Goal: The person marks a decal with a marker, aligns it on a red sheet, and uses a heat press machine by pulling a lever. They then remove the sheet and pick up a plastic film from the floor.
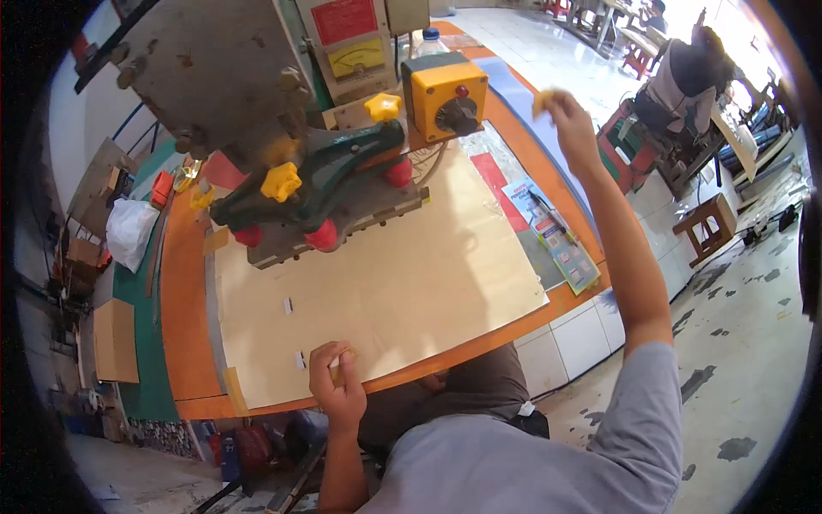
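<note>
My left hand [336,385] is at the near edge of the worktable, its fingers curled around a small pale piece that they mostly cover. Beside it, on the cream sheet [411,300], lies a small white and dark piece [300,360], with a similar piece [288,306] farther up. My right hand [568,124] is raised at the right, beyond the table's edge, and pinches a small yellowish piece [540,104]. Ahead stands a dark green machine [342,167] with yellow star knobs [281,182] and red feet [321,235].
A yellow control box [445,98] with a black dial sits behind the sheet. A pen [552,214] rests on a printed card [561,248] at the right. On the left are a white plastic bag [131,233] and a cardboard piece [116,341]. A person [685,81] works at the far right.
</note>
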Motion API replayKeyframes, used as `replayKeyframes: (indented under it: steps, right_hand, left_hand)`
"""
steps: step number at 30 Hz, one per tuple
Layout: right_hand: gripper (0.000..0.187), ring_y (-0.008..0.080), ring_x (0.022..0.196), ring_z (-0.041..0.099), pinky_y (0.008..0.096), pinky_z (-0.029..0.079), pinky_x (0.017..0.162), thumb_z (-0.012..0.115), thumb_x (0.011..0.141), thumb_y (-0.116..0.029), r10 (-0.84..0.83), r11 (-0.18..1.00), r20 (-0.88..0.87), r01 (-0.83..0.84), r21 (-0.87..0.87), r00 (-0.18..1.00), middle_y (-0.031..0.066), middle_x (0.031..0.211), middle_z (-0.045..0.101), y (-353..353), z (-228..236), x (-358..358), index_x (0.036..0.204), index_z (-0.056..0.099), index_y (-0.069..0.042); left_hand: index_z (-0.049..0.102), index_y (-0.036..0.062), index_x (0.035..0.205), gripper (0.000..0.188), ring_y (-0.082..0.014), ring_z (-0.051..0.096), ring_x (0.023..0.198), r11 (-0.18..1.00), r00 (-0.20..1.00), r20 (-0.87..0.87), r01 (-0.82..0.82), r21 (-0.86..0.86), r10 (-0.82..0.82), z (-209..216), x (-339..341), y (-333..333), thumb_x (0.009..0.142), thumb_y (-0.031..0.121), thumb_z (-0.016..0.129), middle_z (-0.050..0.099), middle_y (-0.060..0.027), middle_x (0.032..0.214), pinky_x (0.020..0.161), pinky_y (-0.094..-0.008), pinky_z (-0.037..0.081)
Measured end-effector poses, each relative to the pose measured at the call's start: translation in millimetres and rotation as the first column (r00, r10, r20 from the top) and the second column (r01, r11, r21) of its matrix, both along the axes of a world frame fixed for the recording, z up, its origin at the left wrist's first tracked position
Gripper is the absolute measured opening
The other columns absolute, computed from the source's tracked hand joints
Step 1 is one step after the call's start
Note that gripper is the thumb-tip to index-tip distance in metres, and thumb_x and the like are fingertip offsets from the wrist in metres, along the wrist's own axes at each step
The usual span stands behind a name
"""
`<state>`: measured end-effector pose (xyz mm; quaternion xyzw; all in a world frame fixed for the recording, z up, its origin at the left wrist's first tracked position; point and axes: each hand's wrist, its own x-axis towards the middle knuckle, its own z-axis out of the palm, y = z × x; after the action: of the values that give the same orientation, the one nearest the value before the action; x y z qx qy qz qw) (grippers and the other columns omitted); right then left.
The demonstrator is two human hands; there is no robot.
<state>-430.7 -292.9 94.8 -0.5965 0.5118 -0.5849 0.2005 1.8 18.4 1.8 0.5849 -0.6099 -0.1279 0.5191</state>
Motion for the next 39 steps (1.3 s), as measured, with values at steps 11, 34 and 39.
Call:
replayKeyframes:
  steps: [11, 34, 39]
  right_hand:
    - [0.029, 0.0142, 0.096, 0.070, 0.0318, 0.058, 0.083, 0.076, 0.095, -0.003, 0.585, 0.585, 0.471, -0.746, 0.319, 0.660, 0.0084, 0.105, 0.070, 304, -43, 217, 0.117, 0.058, -0.002]
    - [0.077, 0.0396, 0.163, 0.003, 0.0494, 0.006, 0.130, 0.032, 0.113, -0.044, 0.957, 0.076, 0.284, -0.996, -0.039, 0.062, 0.0281, 0.174, 0.001, 343, -59, 356, 0.168, 0.004, 0.001]
    - [0.081, 0.0410, 0.163, 0.002, 0.0503, 0.006, 0.129, 0.033, 0.112, -0.049, 0.955, 0.156, 0.272, -0.980, -0.121, 0.118, 0.0275, 0.175, 0.001, 310, -39, 361, 0.168, 0.003, 0.000]
  left_hand:
    - [0.054, -0.0019, 0.130, 0.025, -0.0386, 0.062, 0.131, 0.908, 0.826, -0.379, 0.401, -0.124, -0.417, 33, -60, 31, 0.112, 0.010, 0.042, 0.061, -0.0288, 0.140, 0.113, -0.0496, 0.046]
    - [-0.007, -0.0004, 0.167, 0.093, -0.0368, -0.010, 0.162, 0.998, 0.907, -0.421, -0.018, -0.057, -0.007, 10, 15, 98, 0.107, 0.055, 0.039, -0.010, -0.0235, 0.175, 0.130, -0.0483, -0.003]
    - [-0.013, -0.0082, 0.163, 0.101, -0.0367, -0.013, 0.162, 0.988, 0.925, -0.370, 0.030, -0.150, -0.084, -34, 8, 91, 0.106, 0.052, 0.045, -0.017, -0.0251, 0.174, 0.129, -0.0497, -0.004]
